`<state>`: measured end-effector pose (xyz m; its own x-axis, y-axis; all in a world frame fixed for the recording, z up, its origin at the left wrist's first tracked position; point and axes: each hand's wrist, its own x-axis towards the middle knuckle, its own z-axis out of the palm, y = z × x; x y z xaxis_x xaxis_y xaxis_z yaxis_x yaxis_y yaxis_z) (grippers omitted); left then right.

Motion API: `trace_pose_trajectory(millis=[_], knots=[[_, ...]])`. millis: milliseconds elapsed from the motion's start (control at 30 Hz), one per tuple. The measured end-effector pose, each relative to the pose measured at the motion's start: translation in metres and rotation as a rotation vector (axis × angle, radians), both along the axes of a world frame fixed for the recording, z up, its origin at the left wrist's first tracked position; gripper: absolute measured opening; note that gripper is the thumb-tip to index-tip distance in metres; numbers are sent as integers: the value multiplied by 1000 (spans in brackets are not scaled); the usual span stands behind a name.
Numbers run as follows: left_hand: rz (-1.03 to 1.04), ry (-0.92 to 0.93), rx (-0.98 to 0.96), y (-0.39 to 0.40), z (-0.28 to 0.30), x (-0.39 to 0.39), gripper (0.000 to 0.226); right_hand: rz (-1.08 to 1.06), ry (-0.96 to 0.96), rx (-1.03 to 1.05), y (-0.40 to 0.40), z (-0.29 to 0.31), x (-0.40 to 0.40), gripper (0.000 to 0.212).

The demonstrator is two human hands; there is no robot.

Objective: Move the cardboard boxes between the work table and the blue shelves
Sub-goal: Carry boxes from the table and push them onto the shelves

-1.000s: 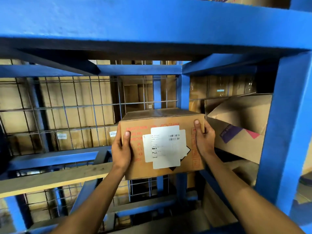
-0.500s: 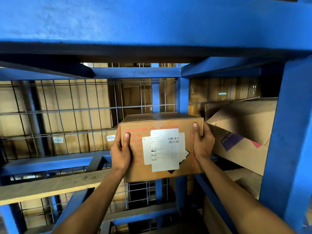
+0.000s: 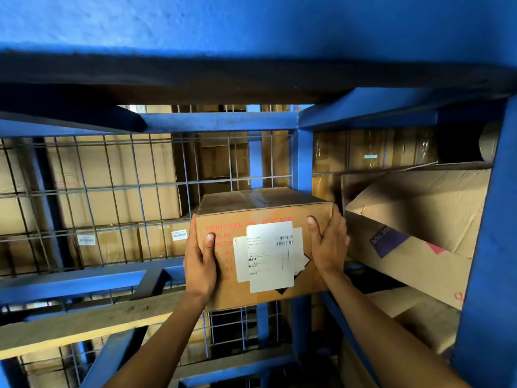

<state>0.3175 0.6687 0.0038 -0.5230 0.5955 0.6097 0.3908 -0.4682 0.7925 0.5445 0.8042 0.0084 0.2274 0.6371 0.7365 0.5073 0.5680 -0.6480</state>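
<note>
1. The brown cardboard box with white labels and red print (image 3: 263, 247) is sitting a little lower in view than a second ago, while the blue steel shelf frame (image 3: 303, 161) is filling more of the top; your grip on the box is staying the same.
2. You are holding one box, in the air within the shelf bay in front of the wire mesh back (image 3: 112, 191); one open, tilted brown carton with a purple patch (image 3: 414, 228) is lying just beside it to the right, and one wooden plank (image 3: 84, 326) is running below left.
3. Your left hand (image 3: 200, 267) is clasping the box's left edge, thumb on the front; your right hand (image 3: 327, 245) is clasping the right edge likewise, both forearms reaching up.
</note>
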Motion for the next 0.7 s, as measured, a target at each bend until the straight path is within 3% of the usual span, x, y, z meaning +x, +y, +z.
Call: trace_pose_trajectory(millis=[67, 167, 333, 433, 700], knots=[[76, 80, 7, -2, 1, 2, 62, -108, -57, 39, -2, -1, -2, 77], [375, 301, 20, -3, 5, 7, 64, -190, -187, 139, -9, -1, -5, 60], [671, 877, -188, 5, -10, 13, 81, -148, -551, 180, -24, -29, -19, 65], [714, 963, -207, 11, -16, 7, 93, -154, -590, 126, -25, -37, -19, 70], [777, 987, -180, 21, -18, 5, 93, -152, -612, 99, -20, -36, -20, 71]])
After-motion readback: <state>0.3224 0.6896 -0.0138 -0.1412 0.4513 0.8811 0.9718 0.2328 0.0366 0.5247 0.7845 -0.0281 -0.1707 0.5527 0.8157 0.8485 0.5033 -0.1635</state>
